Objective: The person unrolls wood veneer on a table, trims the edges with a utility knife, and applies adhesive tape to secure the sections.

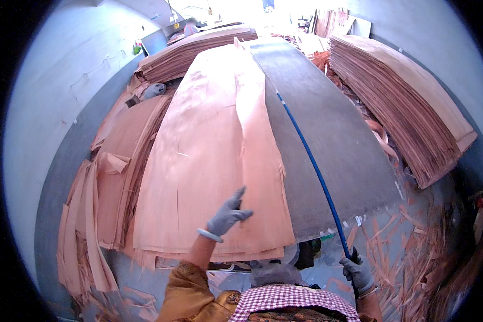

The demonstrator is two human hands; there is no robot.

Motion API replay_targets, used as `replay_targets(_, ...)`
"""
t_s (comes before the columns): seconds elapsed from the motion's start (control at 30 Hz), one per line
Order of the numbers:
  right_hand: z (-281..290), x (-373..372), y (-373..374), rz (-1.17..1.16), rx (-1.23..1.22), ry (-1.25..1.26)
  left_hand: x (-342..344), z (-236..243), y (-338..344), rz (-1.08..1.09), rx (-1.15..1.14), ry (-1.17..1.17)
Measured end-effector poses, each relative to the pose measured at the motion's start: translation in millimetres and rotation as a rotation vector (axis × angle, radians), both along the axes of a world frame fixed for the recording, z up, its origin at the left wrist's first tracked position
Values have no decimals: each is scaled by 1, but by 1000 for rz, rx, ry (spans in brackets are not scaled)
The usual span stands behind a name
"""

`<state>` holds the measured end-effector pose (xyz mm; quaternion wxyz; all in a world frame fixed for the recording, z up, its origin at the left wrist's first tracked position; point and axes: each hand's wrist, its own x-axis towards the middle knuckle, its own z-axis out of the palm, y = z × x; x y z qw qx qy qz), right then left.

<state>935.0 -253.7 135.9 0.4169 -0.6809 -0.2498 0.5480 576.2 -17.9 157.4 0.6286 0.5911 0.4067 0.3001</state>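
Observation:
My left hand (228,216), in a grey glove, reaches over the near part of a wide pinkish wood veneer sheet (193,161). Its fingers are apart and it holds nothing; whether it touches the sheet I cannot tell. A narrower veneer strip (255,123) lies along the sheet's right side, with a raised, wavy edge. Closed round the lower end of a long blue pole (314,163) is my right hand (358,272), also gloved in grey. The pole stretches away over the dark grey tabletop (338,139), its thin far end beside the strip's right edge.
Stacked veneer (397,91) stands on the right, and another stack (198,45) at the far left. Loose sheets (126,166) lean along the left side. Veneer scraps (397,241) litter the floor at the lower right. A person (190,27) is at the far left.

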Motion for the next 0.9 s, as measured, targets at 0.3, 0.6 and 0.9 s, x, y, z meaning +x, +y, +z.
replay_targets(0.3,16,-7,37,107,30,127,145,-42,16,-358,428,475)
replay_targets(0.6,-7,15,63,51,-20,238,206,-70,-3,-504,338,734)
replay_targets(0.9,-20,2,82,20,110,151,146,-88,-52,-339,434,379)
